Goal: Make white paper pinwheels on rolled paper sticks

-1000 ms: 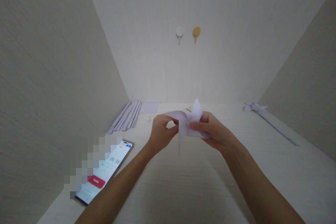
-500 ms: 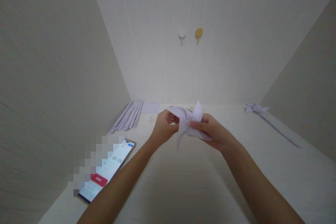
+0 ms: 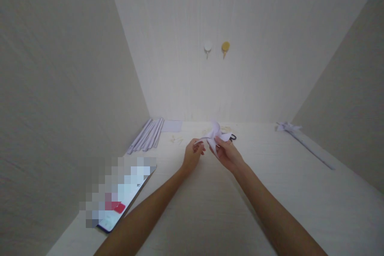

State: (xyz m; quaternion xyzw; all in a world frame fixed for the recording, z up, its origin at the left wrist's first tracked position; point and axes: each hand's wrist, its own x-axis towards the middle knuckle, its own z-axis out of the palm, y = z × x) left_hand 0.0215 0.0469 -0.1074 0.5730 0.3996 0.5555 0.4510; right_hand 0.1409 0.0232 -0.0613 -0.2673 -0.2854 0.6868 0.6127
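A pale lilac paper pinwheel (image 3: 215, 131) with curled blades is held up over the table in front of me. My right hand (image 3: 228, 155) pinches it near its centre, thumb in front and the other fingers behind. At its left, my left hand (image 3: 192, 158) has curled fingers at the tip of one blade, which lies between thumb and forefinger. Behind my right hand a black loop (image 3: 233, 137), like a scissor handle, partly shows on the table.
Rolled lilac paper sticks (image 3: 146, 135) lie at the back left beside a flat paper sheet (image 3: 172, 126). Thin yellowish bits (image 3: 176, 139) are nearby. A lit phone (image 3: 120, 208) rests front left. A pinwheel on a stick (image 3: 309, 146) lies right. Two hooks (image 3: 225, 47) are on the wall.
The pinwheel has turned and moved farther from me; its blades point other ways. My right hand has shifted left, my left hand slightly right and lower. The black loop has come into view.
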